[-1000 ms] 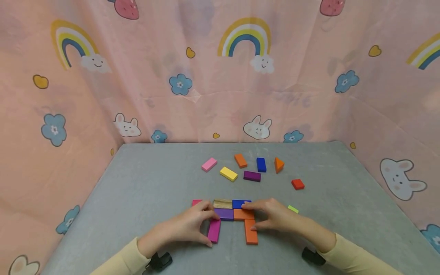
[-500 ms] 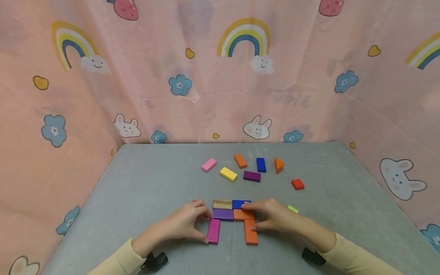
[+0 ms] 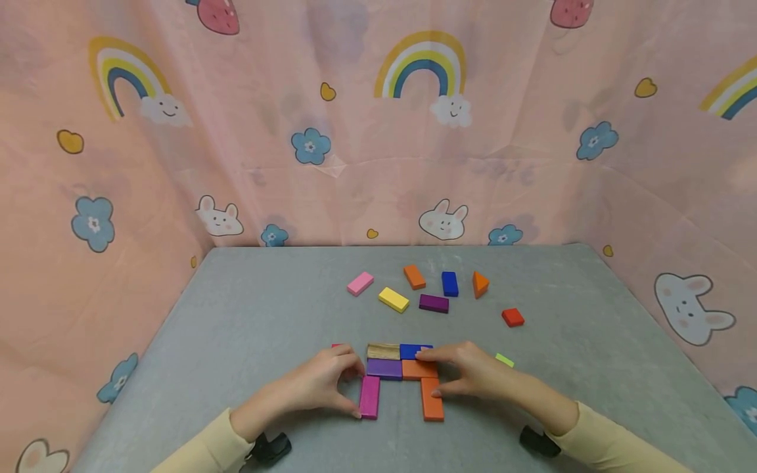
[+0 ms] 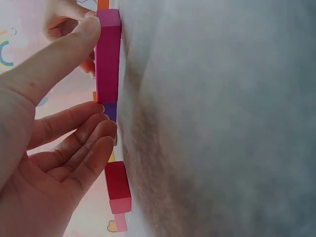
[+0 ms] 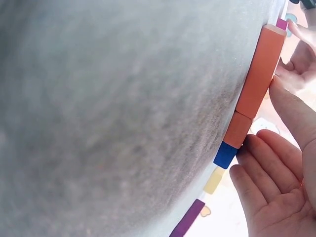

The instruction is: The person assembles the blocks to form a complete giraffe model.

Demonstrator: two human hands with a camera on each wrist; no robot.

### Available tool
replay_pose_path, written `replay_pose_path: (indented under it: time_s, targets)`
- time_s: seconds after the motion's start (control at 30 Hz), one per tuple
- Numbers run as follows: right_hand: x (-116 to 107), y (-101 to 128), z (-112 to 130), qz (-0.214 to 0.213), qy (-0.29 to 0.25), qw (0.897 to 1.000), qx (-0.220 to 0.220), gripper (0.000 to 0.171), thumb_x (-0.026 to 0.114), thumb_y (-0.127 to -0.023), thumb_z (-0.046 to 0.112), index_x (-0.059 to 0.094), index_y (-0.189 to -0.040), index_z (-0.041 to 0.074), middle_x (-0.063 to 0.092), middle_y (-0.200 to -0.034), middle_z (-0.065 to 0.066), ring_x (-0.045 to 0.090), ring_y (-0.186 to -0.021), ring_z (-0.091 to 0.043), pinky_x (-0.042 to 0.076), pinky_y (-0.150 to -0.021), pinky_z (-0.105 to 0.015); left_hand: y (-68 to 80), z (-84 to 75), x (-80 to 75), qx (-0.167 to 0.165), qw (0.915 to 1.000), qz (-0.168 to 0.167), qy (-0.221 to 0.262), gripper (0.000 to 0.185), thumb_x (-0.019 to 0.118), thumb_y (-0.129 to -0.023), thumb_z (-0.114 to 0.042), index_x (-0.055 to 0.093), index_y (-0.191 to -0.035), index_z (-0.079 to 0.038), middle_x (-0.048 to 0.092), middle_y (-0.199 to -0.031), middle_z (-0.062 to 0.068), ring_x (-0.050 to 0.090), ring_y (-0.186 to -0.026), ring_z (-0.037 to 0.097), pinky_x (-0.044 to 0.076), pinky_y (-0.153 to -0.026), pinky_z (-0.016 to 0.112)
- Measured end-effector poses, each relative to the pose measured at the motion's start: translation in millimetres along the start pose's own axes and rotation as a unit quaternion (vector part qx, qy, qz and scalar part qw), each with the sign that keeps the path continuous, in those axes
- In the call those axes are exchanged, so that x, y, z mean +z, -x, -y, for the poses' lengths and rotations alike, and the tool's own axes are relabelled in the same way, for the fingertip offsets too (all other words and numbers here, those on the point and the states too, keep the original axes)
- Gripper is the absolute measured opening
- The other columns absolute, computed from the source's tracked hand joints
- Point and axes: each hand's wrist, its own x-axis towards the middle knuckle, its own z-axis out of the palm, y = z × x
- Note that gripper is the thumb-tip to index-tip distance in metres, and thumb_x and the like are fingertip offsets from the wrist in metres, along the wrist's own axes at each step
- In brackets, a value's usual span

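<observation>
At the near edge of the tabletop [image 3: 248, 315] our left hand [image 3: 313, 387] pinches the magenta block [image 3: 369, 397], while our right hand [image 3: 473, 374] lies flat-fingered against the orange block [image 3: 432, 399]. A nudge sideways could, we judge, scatter the joined row [image 3: 402, 361] behind; spare blocks [image 3: 434, 303] lie beyond.

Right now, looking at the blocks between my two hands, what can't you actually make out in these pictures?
- Red block: head view, mostly behind the left hand; only a sliver shows.
- Green piece: head view, partly behind the right hand; shape unclear.
- Blue block: right fingertips cover one end.
- Magenta block: left wrist view shows only its edge, not whether it meets the purple block.
- Far loose blocks: blurred slivers in both wrist views.
</observation>
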Motion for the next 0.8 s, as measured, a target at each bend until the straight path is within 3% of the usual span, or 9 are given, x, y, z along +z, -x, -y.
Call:
replay_pose_path:
  time_s: [0.37, 0.8]
  targets:
    - [0.0, 0.8, -0.1, 0.000, 0.000, 1.000, -0.003, 0.059, 0.071, -0.082, 0.041, 0.056, -0.133, 0.013, 0.061, -0.130, -0.001, 0.059, -0.117, -0.019, 0.050, -0.094, -0.039, -2.9, -3.7, 3.2, 0.000, 0.9997, -0.008, -0.023, 0.050, 0.086, -0.063, -0.044, 0.065, -0.096, -0.013, 0.054, -0.088, -0.007, 0.050, -0.078, 0.002, 0.045, -0.067, 0.012]
    - [0.0, 1.0, 0.1, -0.003, 0.000, 1.000, -0.005, 0.059, 0.070, -0.083, 0.042, 0.056, -0.133, 0.013, 0.061, -0.130, -0.002, 0.059, -0.118, -0.020, 0.050, -0.094, -0.039, -2.6, -5.4, 3.1, -0.014, 0.9998, 0.008, -0.016, 0.047, 0.084, -0.065, -0.045, 0.066, -0.094, -0.013, 0.055, -0.087, -0.007, 0.052, -0.077, 0.002, 0.046, -0.067, 0.012]
